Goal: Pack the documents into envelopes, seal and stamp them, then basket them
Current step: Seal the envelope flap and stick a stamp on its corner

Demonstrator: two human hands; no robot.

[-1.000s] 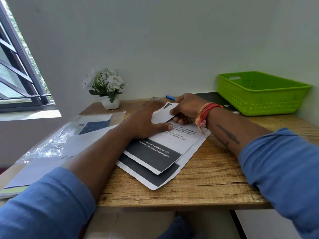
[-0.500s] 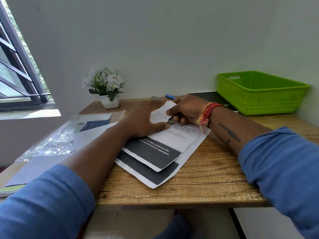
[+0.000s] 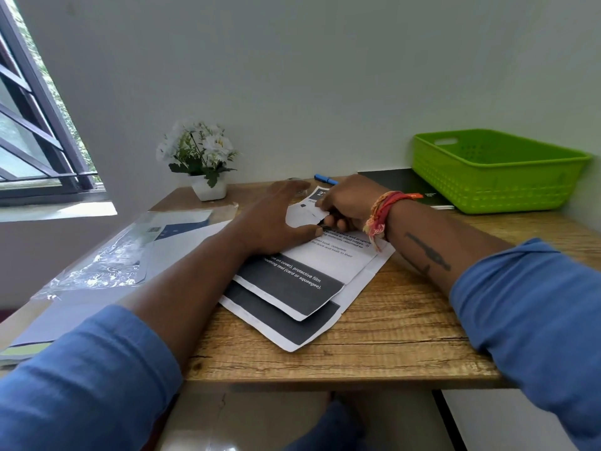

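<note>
The folded document (image 3: 292, 281) reads "protective film" and "tool (card or squeegee)".

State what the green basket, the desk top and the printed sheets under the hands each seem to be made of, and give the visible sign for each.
Green basket: moulded plastic, going by its uniform glossy colour and perforated walls.
Desk top: wood or a wood-look laminate; grain lines and knots show, but which one is unclear.
Printed sheets: thin matt paper, with fold creases and a slightly lifted corner.
</note>
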